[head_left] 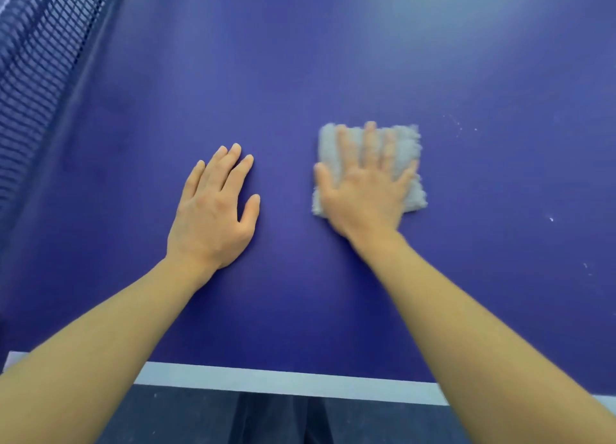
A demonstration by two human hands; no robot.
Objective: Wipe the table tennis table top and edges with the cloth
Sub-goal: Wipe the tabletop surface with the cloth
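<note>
I press my flat, spread right hand (365,190) on the cloth (408,163) to wipe toward the specks (459,125) at 2 o'clock, while my left hand (213,210), open and holding nothing, braces on the table top (300,77).

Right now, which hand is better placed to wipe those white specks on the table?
Right. The right hand already presses flat on the cloth, and the white specks lie just to its right. The left hand rests bare on the table top.

A dark net (36,60) stands upper left; dark floor (173,417) lies below.
</note>
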